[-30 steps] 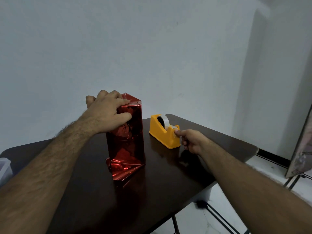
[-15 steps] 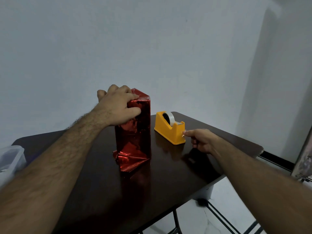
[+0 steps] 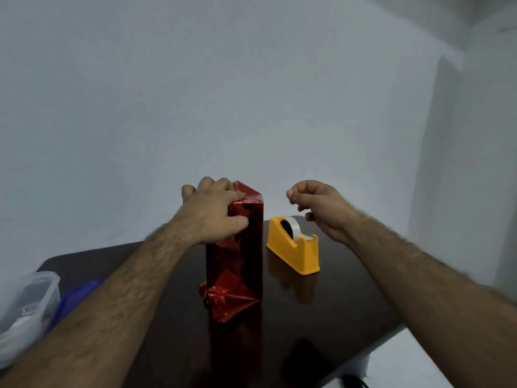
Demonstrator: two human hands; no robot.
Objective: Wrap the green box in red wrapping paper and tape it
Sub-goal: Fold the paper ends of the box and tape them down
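His left hand (image 3: 215,212) clamps the red-wrapped box (image 3: 237,247) upright; right hand (image 3: 321,207), fingers curled, hovers above the yellow tape dispenser (image 3: 296,247), whether pinching tape I cannot tell.

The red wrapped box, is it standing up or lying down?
Standing up: the box rests on its narrow end on the table, left hand gripping its top.

Dim, cool, even light; the dark bench (image 3: 321,317) gives soft reflections, and the red wrapping paper (image 3: 237,256) glints. Near forearms smear softly, wide-angle stretched at the edges.
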